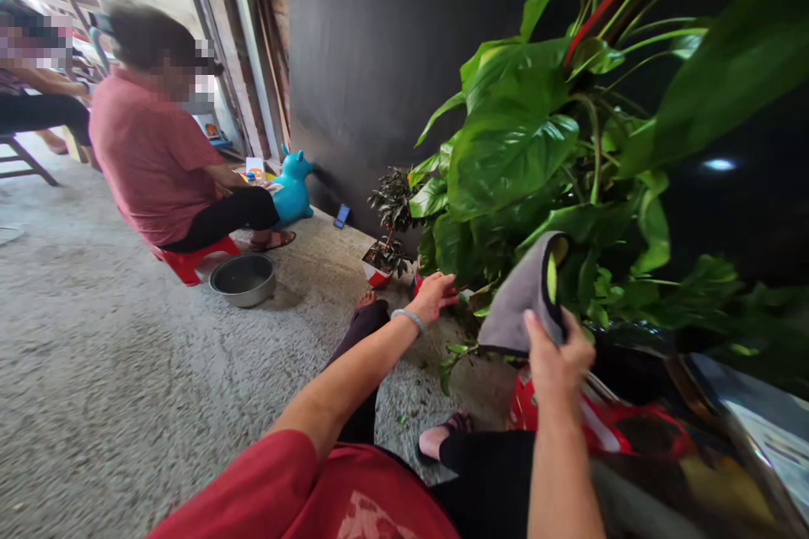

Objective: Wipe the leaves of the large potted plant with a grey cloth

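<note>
The right hand (561, 347) has its grip closed on a grey cloth (515, 303), held up just in front of the leafy plant (511, 156); the left hand (435, 297) reaches low beside the plant, its fingers bent, and whether its grip has hold of anything cannot be told. The step in hand looks like two-handed work at the plant, and moving the cloth any nearer would call for a firm pinch and a light touch.

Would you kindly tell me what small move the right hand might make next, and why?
Perhaps raise the grey cloth to the broad green leaf above it, since the right hand holds the cloth close to the plant, with the left hand nearby.
</note>
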The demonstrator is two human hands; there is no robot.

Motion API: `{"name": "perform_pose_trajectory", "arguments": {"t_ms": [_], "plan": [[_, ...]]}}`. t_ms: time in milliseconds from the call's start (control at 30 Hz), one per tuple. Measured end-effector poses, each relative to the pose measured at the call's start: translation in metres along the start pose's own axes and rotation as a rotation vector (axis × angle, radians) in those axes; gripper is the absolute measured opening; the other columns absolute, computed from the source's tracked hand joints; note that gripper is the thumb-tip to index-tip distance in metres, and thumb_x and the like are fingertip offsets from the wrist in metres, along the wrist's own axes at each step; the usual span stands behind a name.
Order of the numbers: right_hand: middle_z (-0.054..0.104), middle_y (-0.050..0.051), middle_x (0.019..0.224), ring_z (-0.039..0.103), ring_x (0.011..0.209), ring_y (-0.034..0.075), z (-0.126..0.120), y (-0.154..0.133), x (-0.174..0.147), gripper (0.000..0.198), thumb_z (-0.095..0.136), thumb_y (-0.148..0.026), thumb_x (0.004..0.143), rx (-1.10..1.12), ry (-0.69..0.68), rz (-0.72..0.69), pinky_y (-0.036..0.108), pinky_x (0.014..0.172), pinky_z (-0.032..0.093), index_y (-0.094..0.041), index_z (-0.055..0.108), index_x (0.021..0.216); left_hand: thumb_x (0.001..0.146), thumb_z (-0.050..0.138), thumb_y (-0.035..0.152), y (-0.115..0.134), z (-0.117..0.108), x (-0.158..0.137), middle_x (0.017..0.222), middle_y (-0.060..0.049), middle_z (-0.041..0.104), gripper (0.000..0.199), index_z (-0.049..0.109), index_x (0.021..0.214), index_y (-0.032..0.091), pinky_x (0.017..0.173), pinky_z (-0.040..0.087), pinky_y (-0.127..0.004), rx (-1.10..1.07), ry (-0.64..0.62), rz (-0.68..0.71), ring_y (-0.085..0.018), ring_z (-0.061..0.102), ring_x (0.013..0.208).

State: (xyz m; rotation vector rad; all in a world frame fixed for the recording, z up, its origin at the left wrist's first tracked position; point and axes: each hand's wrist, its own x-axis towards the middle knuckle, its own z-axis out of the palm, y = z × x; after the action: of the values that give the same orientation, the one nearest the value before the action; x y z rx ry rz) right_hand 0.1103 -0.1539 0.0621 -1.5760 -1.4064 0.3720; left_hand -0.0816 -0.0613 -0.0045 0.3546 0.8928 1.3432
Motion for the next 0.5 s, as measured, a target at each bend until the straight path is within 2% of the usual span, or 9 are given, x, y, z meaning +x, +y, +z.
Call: {"name": "perform_pose_trajectory", "arguments": {"t_ms": [67, 167, 267, 333, 400, 500], "plan": [[0.073, 0.014, 0.119, 0.064, 0.113, 0.033, 0.024, -0.008, -0.007, 0.055, 0.062, -0.055, 0.074, 0.030, -0.136, 0.020, 0.047, 0.101, 0.046, -0.018, 0.071, 0.115, 0.076, 0.074, 0.023, -0.005, 0.003, -0.001, 0.058, 0.003, 0.053, 0.027, 0.050, 0.067, 0.019, 0.073, 0.054, -0.031, 0.004, -0.009, -0.001, -0.012, 0.055, 0.058], [0.079, 0.003, 0.095, 0.071, 0.095, 0.030, 0.048, 0.009, -0.051, 0.033, 0.069, -0.053, 0.067, 0.076, -0.279, 0.096, 0.043, 0.090, 0.054, -0.030, 0.075, 0.090, 0.077, 0.073, 0.023, 0.002, -0.011, -0.002, 0.061, 0.001, 0.057, 0.021, 0.054, 0.070, 0.018, 0.072, 0.053, -0.029, 0.008, 0.002, 0.035, -0.013, 0.058, 0.059], [0.076, 0.007, 0.073, 0.071, 0.073, 0.031, 0.051, 0.047, -0.094, 0.038, 0.070, -0.057, 0.054, 0.129, -0.246, 0.263, 0.042, 0.069, 0.058, -0.024, 0.073, 0.074, 0.080, 0.072, 0.025, 0.016, -0.041, -0.005, 0.078, -0.004, 0.069, 0.014, 0.061, 0.081, 0.017, 0.076, 0.054, -0.028, 0.011, 0.036, 0.057, -0.014, 0.064, 0.070], [0.071, 0.008, 0.063, 0.068, 0.061, 0.029, 0.047, 0.070, -0.109, 0.042, 0.070, -0.060, 0.049, 0.177, -0.192, 0.385, 0.040, 0.056, 0.056, -0.023, 0.070, 0.069, 0.084, 0.069, 0.026, 0.017, -0.061, -0.008, 0.091, -0.007, 0.073, 0.012, 0.063, 0.089, 0.017, 0.079, 0.054, -0.028, 0.002, 0.103, 0.035, -0.014, 0.065, 0.075], [0.071, 0.008, 0.064, 0.067, 0.062, 0.028, 0.041, 0.084, -0.113, 0.043, 0.072, -0.059, 0.050, 0.230, -0.141, 0.480, 0.040, 0.055, 0.055, -0.022, 0.070, 0.071, 0.088, 0.064, 0.026, 0.003, -0.077, -0.014, 0.097, -0.008, 0.073, 0.009, 0.061, 0.092, 0.017, 0.080, 0.053, -0.027, 0.002, 0.176, -0.024, -0.013, 0.064, 0.076], [0.074, 0.007, 0.074, 0.069, 0.075, 0.028, 0.038, 0.093, -0.110, 0.048, 0.079, -0.054, 0.051, 0.308, -0.086, 0.536, 0.041, 0.068, 0.057, -0.019, 0.073, 0.084, 0.093, 0.057, 0.024, -0.038, -0.092, -0.031, 0.091, -0.005, 0.071, 0.007, 0.061, 0.092, 0.018, 0.079, 0.052, -0.026, 0.057, 0.222, -0.224, -0.010, 0.059, 0.069]]}}
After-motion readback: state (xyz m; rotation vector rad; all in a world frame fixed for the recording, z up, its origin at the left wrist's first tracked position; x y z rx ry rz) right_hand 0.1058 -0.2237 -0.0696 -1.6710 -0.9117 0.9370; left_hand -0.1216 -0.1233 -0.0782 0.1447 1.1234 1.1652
